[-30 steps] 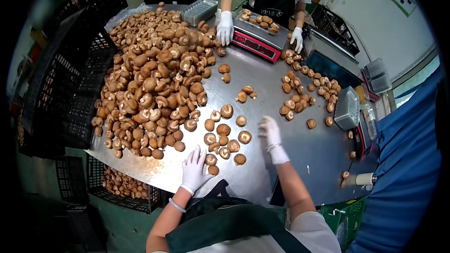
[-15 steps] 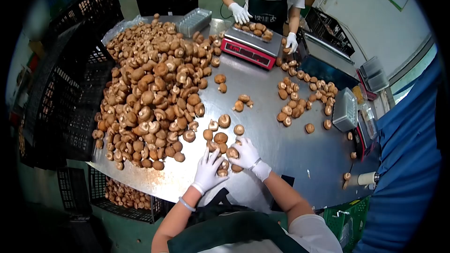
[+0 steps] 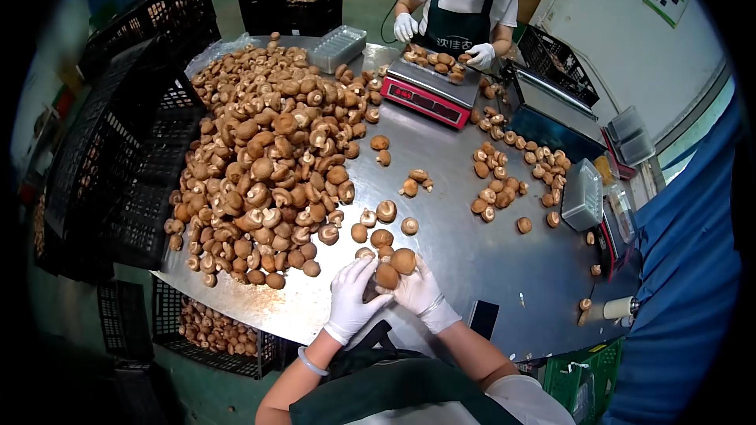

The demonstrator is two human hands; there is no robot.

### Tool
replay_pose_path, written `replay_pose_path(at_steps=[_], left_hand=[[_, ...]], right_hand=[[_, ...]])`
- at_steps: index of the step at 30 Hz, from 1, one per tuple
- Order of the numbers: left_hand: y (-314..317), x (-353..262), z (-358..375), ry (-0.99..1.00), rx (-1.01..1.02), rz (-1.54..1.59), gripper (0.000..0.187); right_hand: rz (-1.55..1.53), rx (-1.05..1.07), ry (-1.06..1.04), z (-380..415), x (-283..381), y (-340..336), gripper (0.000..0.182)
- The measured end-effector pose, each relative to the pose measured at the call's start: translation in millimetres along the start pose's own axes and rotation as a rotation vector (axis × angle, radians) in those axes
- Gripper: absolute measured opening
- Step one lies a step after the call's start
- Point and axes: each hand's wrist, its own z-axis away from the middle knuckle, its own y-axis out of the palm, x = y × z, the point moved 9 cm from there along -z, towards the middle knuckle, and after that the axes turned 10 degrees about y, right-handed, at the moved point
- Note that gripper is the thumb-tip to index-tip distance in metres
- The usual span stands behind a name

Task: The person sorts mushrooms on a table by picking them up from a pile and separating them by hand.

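Note:
Both hands wear white gloves at the near edge of the metal table. My right hand (image 3: pixel 419 293) is closed around two brown mushrooms, a round-capped one (image 3: pixel 403 260) and another mushroom (image 3: pixel 387 275) beside it. My left hand (image 3: pixel 352 299) curves in from the left with its thumb toward the right hand. A dark brown mushroom (image 3: pixel 369 292) shows partly between its thumb and fingers; the rest is hidden. Just beyond my fingertips lie several loose mushrooms (image 3: pixel 382 238). To the left rises a large heap of mushrooms (image 3: pixel 272 157).
Across the table (image 3: pixel 441 244), a gloved co-worker (image 3: pixel 465 8) handles mushrooms on a red scale (image 3: pixel 425 102). Plastic trays (image 3: pixel 583 197) and a second scale are at right. Black crates (image 3: pixel 118 181) stand left. A dark flat rectangular object (image 3: pixel 483 319) lies near my right forearm.
My right hand has lifted and turned, now showing two mushrooms in its grip. My left hand has shifted slightly and curled. The co-worker's hand has moved from the table to the scale.

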Motion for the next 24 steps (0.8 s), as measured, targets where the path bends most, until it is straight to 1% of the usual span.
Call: replay_pose_path(at_steps=[1, 2, 4, 5, 6, 8, 9, 10, 11, 12, 13, 14, 15, 16, 17, 18, 20, 21, 22, 23, 24], left_hand=[[1, -1, 1, -0.022, 0.026, -0.020, 0.059], [1, 1, 3, -0.024, 0.026, -0.024, 0.059], [-2, 9, 10, -0.056, -0.076, 0.162, 0.054], [-5, 12, 12, -0.069, -0.083, 0.242, 0.051], [-5, 14, 15, -0.066, -0.085, 0.239, 0.051], [8, 45, 36, -0.387, -0.220, 0.725, 0.052], [6, 46, 39, -0.443, -0.267, 0.819, 0.052], [1, 45, 39, -0.439, -0.265, 0.818, 0.052], [-13, 33, 32, -0.279, -0.165, 0.466, 0.052], [-19, 18, 28, -0.118, -0.063, 0.115, 0.052], [-8, 19, 31, -0.072, -0.001, 0.078, 0.053], [-8, 13, 31, -0.079, 0.006, 0.057, 0.053], [-4, 12, 33, -0.062, 0.031, 0.006, 0.054], [-1, 12, 36, -0.047, 0.056, -0.045, 0.054], [-2, 14, 40, -0.052, 0.055, -0.045, 0.054], [-6, 23, 46, -0.113, 0.030, 0.008, 0.054], [-17, 43, 58, -0.212, -0.025, 0.083, 0.052], [-25, 52, 67, -0.232, -0.052, 0.004, 0.051], [-34, 60, 75, -0.249, -0.077, -0.076, 0.051], [-39, 63, 79, -0.239, -0.073, -0.149, 0.050], [-38, 71, 87, -0.242, -0.062, -0.142, 0.051]], right_hand=[[-0.030, -0.009, 0.000, 0, -5, 0, 0.059], [-0.061, -0.017, -0.001, 0, -8, -1, 0.059], [-0.076, -0.010, 0.007, 3, -11, 6, 0.058], [0.004, -0.011, 0.016, 4, -12, 13, 0.058], [0.087, -0.011, 0.024, 4, -11, 18, 0.058], [0.105, -0.001, 0.028, 5, -10, 15, 0.057], [0.239, -0.016, 0.049, 5, -13, 15, 0.058], [0.372, -0.032, 0.069, 5, -16, 15, 0.059], [0.393, 0.015, 0.073, 6, -22, 19, 0.063], [0.435, 0.017, 0.072, 6, -31, 18, 0.062], [0.543, -0.088, 0.054, 5, -38, 9, 0.060], [0.652, -0.195, 0.037, 4, -42, 1, 0.058], [0.526, -0.187, 0.047, -1, -47, -6, 0.055], [0.525, -0.190, 0.050, -2, -41, -16, 0.055], [0.351, -0.122, 0.116, -4, -39, -25, 0.053], [0.176, -0.055, 0.182, -4, -38, -27, 0.052], [-0.296, -0.085, 0.026, -8, 11, -34, 0.039], [0.204, -0.305, -0.159, 6, 55, -22, 0.035], [0.304, -0.289, -0.213, 12, 98, -22, 0.032], [0.322, -0.350, -0.437, 25, 145, -17, 0.032], [0.176, -0.327, -0.508, 36, 183, -28, 0.034]])
